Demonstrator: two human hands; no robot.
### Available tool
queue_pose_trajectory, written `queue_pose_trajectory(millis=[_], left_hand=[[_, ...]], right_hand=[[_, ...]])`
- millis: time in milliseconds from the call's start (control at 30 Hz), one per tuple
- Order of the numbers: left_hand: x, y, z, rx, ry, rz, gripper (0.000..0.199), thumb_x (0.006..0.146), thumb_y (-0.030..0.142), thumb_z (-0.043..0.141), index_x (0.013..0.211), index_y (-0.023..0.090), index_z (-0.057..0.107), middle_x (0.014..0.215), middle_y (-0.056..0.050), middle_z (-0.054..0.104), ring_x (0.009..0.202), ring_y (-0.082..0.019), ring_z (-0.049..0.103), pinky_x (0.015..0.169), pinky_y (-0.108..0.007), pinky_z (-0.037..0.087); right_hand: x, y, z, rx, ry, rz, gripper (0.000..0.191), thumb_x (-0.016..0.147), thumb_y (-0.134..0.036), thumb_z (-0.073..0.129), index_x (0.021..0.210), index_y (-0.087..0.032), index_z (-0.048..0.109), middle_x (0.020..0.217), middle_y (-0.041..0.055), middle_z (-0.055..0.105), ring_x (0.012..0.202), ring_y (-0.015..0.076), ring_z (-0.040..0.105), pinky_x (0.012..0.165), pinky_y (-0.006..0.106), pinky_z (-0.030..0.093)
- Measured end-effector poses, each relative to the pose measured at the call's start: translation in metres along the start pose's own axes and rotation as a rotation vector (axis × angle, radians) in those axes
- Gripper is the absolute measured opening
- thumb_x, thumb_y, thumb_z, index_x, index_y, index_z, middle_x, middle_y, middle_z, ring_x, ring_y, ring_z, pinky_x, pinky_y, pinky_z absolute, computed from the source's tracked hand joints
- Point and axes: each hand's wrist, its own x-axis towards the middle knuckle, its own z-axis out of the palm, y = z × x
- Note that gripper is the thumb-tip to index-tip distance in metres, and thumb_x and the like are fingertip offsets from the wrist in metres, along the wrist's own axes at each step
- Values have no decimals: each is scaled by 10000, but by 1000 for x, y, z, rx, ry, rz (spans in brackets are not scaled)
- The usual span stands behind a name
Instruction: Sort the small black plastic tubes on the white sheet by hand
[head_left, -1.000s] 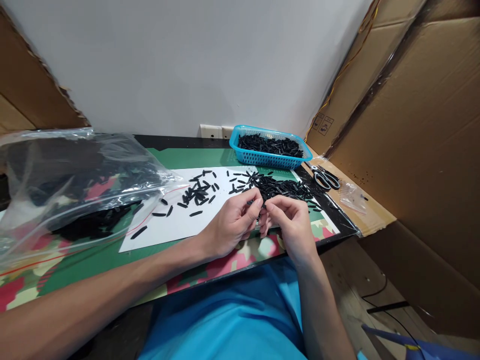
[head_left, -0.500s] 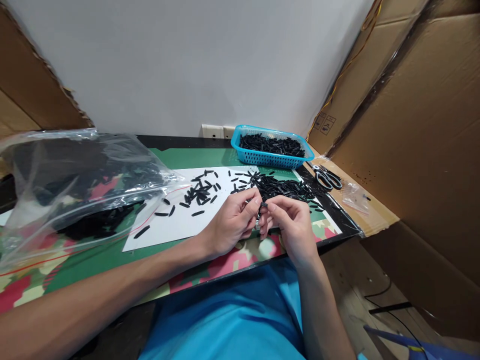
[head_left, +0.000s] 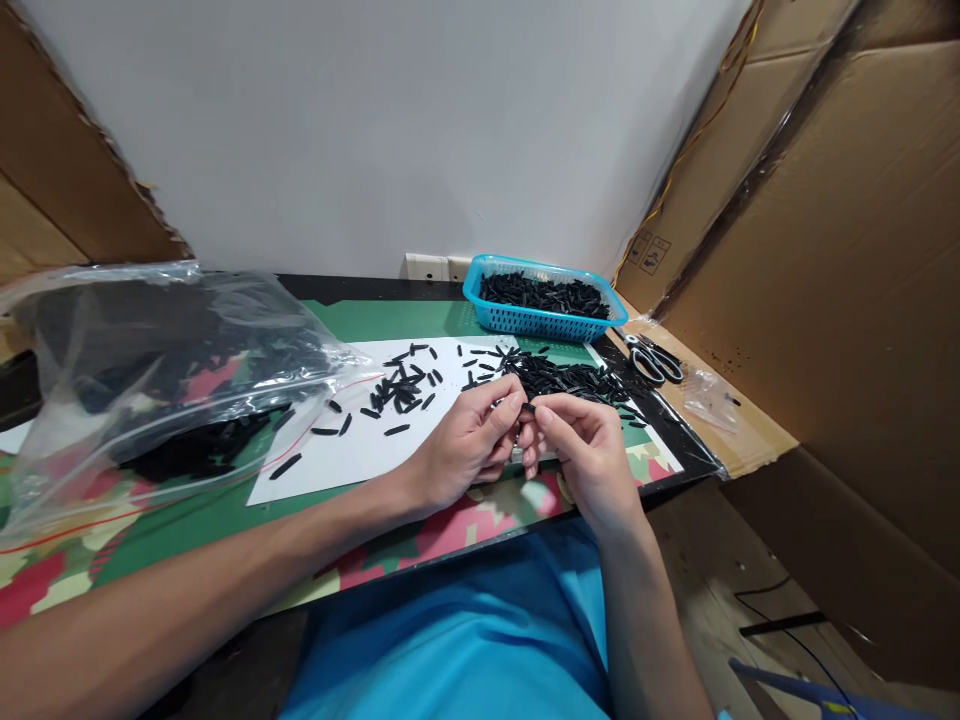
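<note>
Pinching a slim black plastic-looking strip [head_left: 529, 408] between my left hand [head_left: 466, 440] and right hand [head_left: 596, 455]; likely light, stiffish, best held near its ends.

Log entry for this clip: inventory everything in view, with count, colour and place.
black piece: 1, black, between both hands' fingertips
loose pieces: many, black, on the paper
heap: 1, black pieces, below the basket
basket: 1, blue, against the wall, holding black pieces
paper: white, centre; sheet count unclear
large bag: 1, clear, left, black contents
scissors: 1, grey-white handles, right
small bag: 1, clear, right
sockets: 2, white, behind the table
table: 1, black, green and patterned covering
cardboard: several, brown, both sides
wire: yellow-orange, upper right
cable: dark, lower right
wall: white, back
shirt: 1, blue, bottom
left hand, right hand: bare, centre
</note>
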Motion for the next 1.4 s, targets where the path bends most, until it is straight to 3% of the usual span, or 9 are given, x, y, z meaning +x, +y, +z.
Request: queue_pose_trajectory(millis=[200,433,967,1033,1133,1200,1267,1333,1400], left_hand=[[-1,1,1,49,64,1,341,1052,543,585,947,239,471,508,135,394,403,-35,270,393,-108,273],[-3,2,3,35,78,38,321,1054,557,571,1013,253,475,508,142,383,406,-42,235,388,-112,256],[-5,2,4,37,81,38,305,1066,546,527,996,252,489,510,131,365,416,-54,215,406,-120,247],[-5,3,3,-6,78,20,302,1076,549,490,1003,256,481,506,132,347,417,-58,203,402,-120,233],[-3,2,0,-77,103,2,303,1078,564,460,1020,267,467,496,135,341,408,-61,186,393,-120,219],[-2,0,-4,-124,124,-12,319,1072,588,451,1024,273,453,493,138,332,404,-60,169,388,-119,207],[-1,-2,-7,-156,131,-25,338,1065,612,436,1031,276,443,496,135,335,401,-62,175,387,-120,209],[0,-3,-9,-160,139,-36,349,1054,625,444,1036,277,441,497,132,343,399,-62,186,386,-120,208],[1,-3,-9,-171,162,-41,366,1042,643,447,1034,277,437,491,133,336,392,-62,181,380,-121,209]], right_hand=[[0,-11,1,-276,100,-98,142,917,-323,828,918,-182,829,738,20,797,608,145,733,622,254,637],[-2,-11,3,-323,206,-158,130,869,-307,874,914,-191,837,700,23,810,592,185,783,592,277,671],[-5,-16,8,-341,222,-192,93,896,-286,847,934,-209,811,726,9,787,579,165,746,567,280,630],[-4,-27,16,-360,264,-297,39,936,-266,802,940,-227,799,732,-1,766,565,153,715,554,284,599],[10,-55,29,-420,412,-667,72,977,-228,734,926,-252,778,706,-16,694,568,147,665,540,294,530],[31,-75,32,-463,520,-924,93,983,-238,714,906,-257,763,695,-19,642,574,157,643,531,307,493],[59,-90,27,-553,581,-1050,129,982,-281,710,862,-247,743,712,-9,641,594,171,639,554,325,495],[87,-96,16,-735,471,-972,140,962,-301,725,846,-224,742,706,1,664,619,175,645,585,326,497],[104,-91,3,-977,255,-685,163,898,-351,800,966,-204,778,755,13,737,606,170,655,593,320,499]])
